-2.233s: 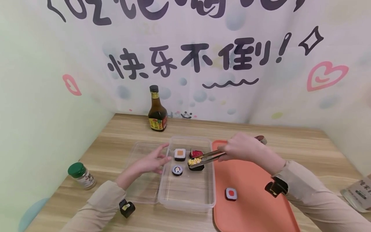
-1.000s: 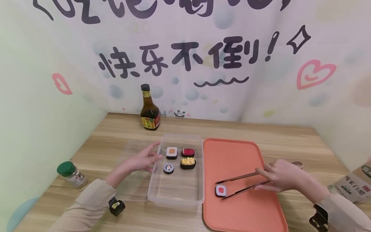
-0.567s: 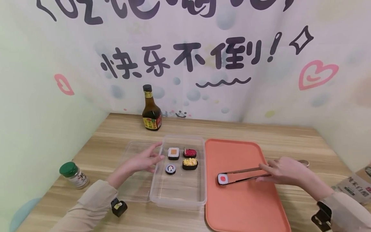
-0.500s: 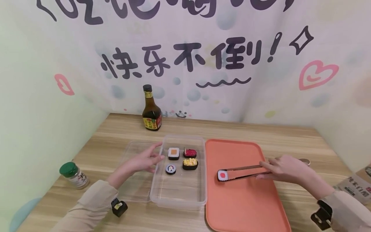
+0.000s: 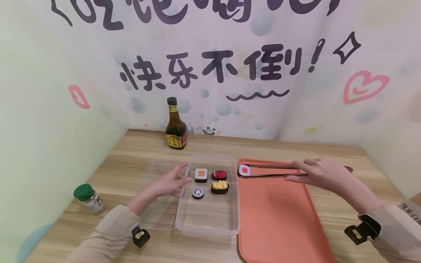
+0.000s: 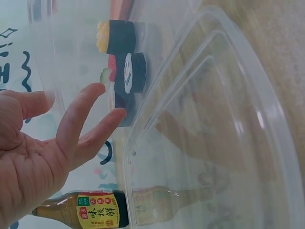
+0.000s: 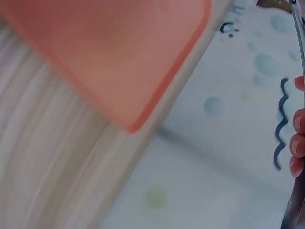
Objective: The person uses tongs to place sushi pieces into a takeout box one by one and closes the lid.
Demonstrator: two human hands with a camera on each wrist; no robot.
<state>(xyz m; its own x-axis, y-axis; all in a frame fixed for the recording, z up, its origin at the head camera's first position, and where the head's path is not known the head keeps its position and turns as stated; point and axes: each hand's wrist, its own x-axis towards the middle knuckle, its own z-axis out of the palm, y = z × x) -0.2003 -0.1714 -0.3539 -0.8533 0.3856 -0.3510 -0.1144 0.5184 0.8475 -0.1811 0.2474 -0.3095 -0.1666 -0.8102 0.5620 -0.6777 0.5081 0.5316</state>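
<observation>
My right hand (image 5: 319, 173) grips metal tongs (image 5: 273, 166), whose tips pinch a square sushi roll (image 5: 244, 170) with a red centre, held above the orange tray's (image 5: 283, 219) far left corner, beside the clear plastic box's (image 5: 207, 223) right wall. Inside the box sit a roll with an orange square (image 5: 201, 174), a red-topped sushi (image 5: 219, 175), a corn-topped sushi (image 5: 220, 186) and a small round roll (image 5: 198, 193). My left hand (image 5: 169, 183) rests at the box's left wall with spread, relaxed fingers. In the right wrist view only fingertips (image 7: 298, 145) show at the edge.
A clear lid (image 5: 158, 215) lies left of the box, under my left forearm. A brown sauce bottle (image 5: 176, 131) stands behind. At the left is a green-capped jar (image 5: 89, 199); a labelled package (image 5: 412, 210) stands at the right edge.
My right hand let the corn-topped sushi down in the box, then took the square red-centred roll from the tray with the tongs and lifted it toward the box. My left hand stayed.
</observation>
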